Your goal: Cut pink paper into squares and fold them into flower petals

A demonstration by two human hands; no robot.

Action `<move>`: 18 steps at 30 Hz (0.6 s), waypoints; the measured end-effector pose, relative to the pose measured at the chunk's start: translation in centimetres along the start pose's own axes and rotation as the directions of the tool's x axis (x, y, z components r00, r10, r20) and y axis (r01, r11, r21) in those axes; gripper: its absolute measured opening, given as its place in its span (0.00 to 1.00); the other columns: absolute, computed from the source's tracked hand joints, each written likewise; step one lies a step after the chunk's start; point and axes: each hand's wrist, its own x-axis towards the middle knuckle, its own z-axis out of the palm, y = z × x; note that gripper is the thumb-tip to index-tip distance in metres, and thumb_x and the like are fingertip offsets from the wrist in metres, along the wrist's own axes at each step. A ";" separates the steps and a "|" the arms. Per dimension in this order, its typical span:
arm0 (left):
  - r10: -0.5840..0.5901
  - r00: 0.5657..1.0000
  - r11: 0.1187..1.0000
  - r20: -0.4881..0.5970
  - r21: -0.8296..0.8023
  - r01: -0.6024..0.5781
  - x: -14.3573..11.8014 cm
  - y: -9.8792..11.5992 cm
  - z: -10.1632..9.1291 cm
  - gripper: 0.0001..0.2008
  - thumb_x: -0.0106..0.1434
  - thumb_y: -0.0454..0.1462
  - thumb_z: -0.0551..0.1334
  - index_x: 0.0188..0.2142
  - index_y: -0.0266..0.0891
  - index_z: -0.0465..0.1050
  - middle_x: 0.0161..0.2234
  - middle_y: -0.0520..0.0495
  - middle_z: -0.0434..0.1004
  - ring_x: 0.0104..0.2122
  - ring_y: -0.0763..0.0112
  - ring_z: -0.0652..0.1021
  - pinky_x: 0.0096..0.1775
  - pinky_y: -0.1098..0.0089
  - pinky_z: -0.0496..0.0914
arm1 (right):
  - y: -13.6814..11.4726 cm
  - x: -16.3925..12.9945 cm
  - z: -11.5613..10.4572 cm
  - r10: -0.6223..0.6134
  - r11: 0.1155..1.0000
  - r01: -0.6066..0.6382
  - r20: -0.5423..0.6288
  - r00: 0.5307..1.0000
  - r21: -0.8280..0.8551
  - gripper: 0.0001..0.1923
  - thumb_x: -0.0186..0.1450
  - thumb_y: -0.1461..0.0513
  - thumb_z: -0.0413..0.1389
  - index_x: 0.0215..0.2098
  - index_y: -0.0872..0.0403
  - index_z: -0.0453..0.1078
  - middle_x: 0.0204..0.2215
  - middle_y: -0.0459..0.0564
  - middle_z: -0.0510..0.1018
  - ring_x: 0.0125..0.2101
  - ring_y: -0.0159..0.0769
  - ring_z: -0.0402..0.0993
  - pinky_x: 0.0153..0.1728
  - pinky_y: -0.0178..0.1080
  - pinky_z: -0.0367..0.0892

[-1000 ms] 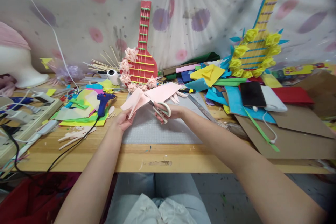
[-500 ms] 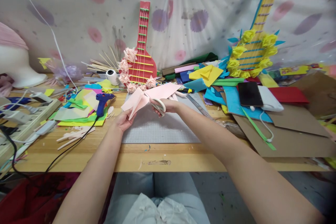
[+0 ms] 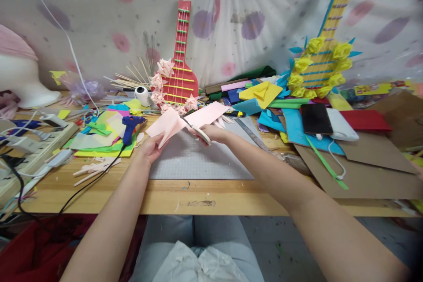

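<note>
My left hand (image 3: 150, 147) grips the near end of a folded sheet of pale pink paper (image 3: 172, 122) and holds it up over a grey cutting mat (image 3: 198, 163). White-handled scissors (image 3: 198, 132) are in my right hand (image 3: 214, 134), their blades cutting into the pink paper between its left and right parts. Both forearms reach in from the bottom of the view.
A blue glue gun (image 3: 129, 127) lies on coloured paper sheets at the left, its black cord trailing off the wooden table edge (image 3: 205, 200). A red paper guitar (image 3: 176, 70) and a yellow flowered one (image 3: 322, 66) lean at the back. A phone (image 3: 316, 118), ruler (image 3: 253, 134) and cardboard (image 3: 366, 172) lie on the right.
The scissors have advanced further into the pink paper and turned so their handles are less visible. My left hand shifted slightly left with the paper.
</note>
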 end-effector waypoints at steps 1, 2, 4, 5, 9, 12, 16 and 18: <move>0.056 0.998 0.998 -0.009 0.006 -0.056 0.0 0.5 -0.3 0.12 0.50 0.24 0.61 0.33 0.36 0.72 0.28 0.50 0.77 0.23 0.77 0.75 0.24 0.79 0.71 | 0.1 -0.3 0.0 0.001 0.988 -0.004 -0.016 1.000 -0.156 0.21 0.54 0.47 0.55 0.21 0.56 0.64 0.16 0.46 0.68 0.17 0.28 0.64 0.18 0.31 0.59; 0.112 0.994 0.994 -0.016 0.010 -0.112 0.0 0.9 -0.5 0.13 0.49 0.24 0.61 0.34 0.37 0.72 0.30 0.51 0.77 0.24 0.77 0.75 0.25 0.79 0.71 | 0.2 -0.7 0.0 -0.018 0.949 0.006 -0.034 0.999 -0.316 0.19 0.53 0.48 0.56 0.20 0.56 0.64 0.16 0.47 0.68 0.18 0.29 0.65 0.19 0.31 0.58; 0.216 0.976 0.976 -0.019 0.013 -0.216 -0.1 1.6 -0.9 0.16 0.49 0.24 0.61 0.37 0.40 0.73 0.33 0.52 0.77 0.26 0.76 0.76 0.27 0.78 0.72 | 0.3 -1.4 0.3 -0.101 0.822 0.054 -0.052 0.994 -0.567 0.16 0.50 0.52 0.59 0.18 0.55 0.64 0.16 0.47 0.68 0.22 0.32 0.67 0.22 0.31 0.57; 0.258 0.966 0.966 -0.013 0.012 -0.258 0.0 1.6 -1.1 0.18 0.48 0.25 0.61 0.38 0.42 0.72 0.35 0.53 0.77 0.28 0.76 0.77 0.28 0.77 0.72 | 0.4 -1.7 0.4 -0.132 0.764 0.069 -0.050 0.990 -0.642 0.15 0.48 0.54 0.61 0.17 0.55 0.63 0.17 0.48 0.68 0.23 0.33 0.67 0.23 0.32 0.57; 0.386 0.923 0.923 -0.001 0.000 -0.386 0.5 0.2 -1.6 0.21 0.45 0.25 0.64 0.40 0.42 0.72 0.40 0.50 0.77 0.39 0.71 0.76 0.36 0.75 0.72 | 0.2 -2.6 0.0 -0.173 0.771 0.052 -0.130 0.976 -0.635 0.16 0.42 0.58 0.65 0.17 0.55 0.62 0.19 0.49 0.70 0.28 0.38 0.69 0.25 0.33 0.59; 0.442 0.897 0.897 -0.024 0.024 -0.441 1.1 -1.3 -2.1 0.21 0.42 0.25 0.67 0.38 0.39 0.73 0.41 0.48 0.76 0.43 0.71 0.74 0.43 0.76 0.69 | 0.5 -2.3 -1.3 -0.054 0.972 -0.024 -0.322 0.945 -0.234 0.13 0.48 0.59 0.63 0.22 0.55 0.63 0.20 0.49 0.71 0.26 0.34 0.70 0.25 0.33 0.64; 0.498 0.867 0.864 -0.021 0.092 -0.494 1.6 -2.4 -2.6 0.25 0.40 0.31 0.69 0.41 0.39 0.72 0.44 0.46 0.75 0.45 0.68 0.73 0.48 0.70 0.66 | 1.5 -0.6 -2.4 0.310 0.835 -0.089 -0.331 0.891 0.543 0.09 0.59 0.64 0.55 0.36 0.56 0.60 0.19 0.46 0.72 0.21 0.29 0.70 0.22 0.31 0.68; 0.512 0.859 0.851 -0.007 0.140 -0.506 1.6 -2.5 -2.8 0.27 0.38 0.34 0.70 0.42 0.37 0.72 0.44 0.44 0.75 0.45 0.66 0.73 0.49 0.67 0.66 | 1.9 0.6 -2.1 0.391 0.723 -0.051 -0.348 0.852 0.689 0.10 0.62 0.67 0.51 0.41 0.55 0.57 0.18 0.43 0.71 0.19 0.26 0.69 0.20 0.28 0.66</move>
